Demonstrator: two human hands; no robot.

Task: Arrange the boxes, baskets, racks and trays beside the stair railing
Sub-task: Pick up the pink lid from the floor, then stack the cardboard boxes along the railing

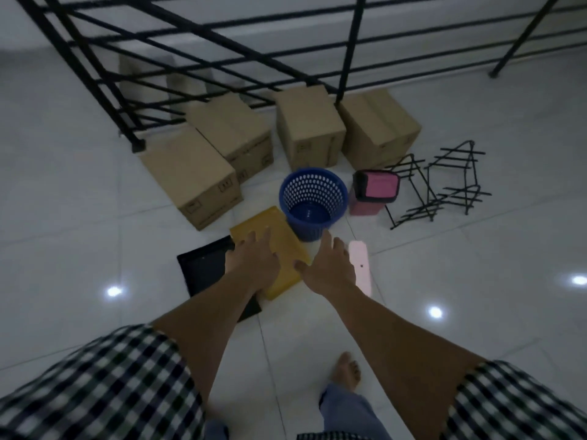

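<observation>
On the tiled floor [95, 217] beside the black stair railing [351, 52], four cardboard boxes stood closed in a loose row: one at the front left [187, 179], a second behind it [235, 134], a third [308, 128] and a fourth [378, 128] to the right. Brown shapes behind the bars were too blurred to count. One blue perforated basket [313, 185] stood upright in front of the boxes, with nothing in it. Just to its right sat one pink bin [379, 187] under a black-framed lid that hid its inside. Two black wire racks [409, 192] [457, 176] stood beyond that. Two trays lay flat, a yellow tray [263, 222] partly overlapping a black tray [203, 268], both bare. A pale pink flat piece [360, 268] lay near the basket. The left hand [254, 260] was spread over the yellow tray, fingers straight; contact could not be told. The right hand [330, 265] reached toward the basket's base, fingers extended, gripping nothing.
</observation>
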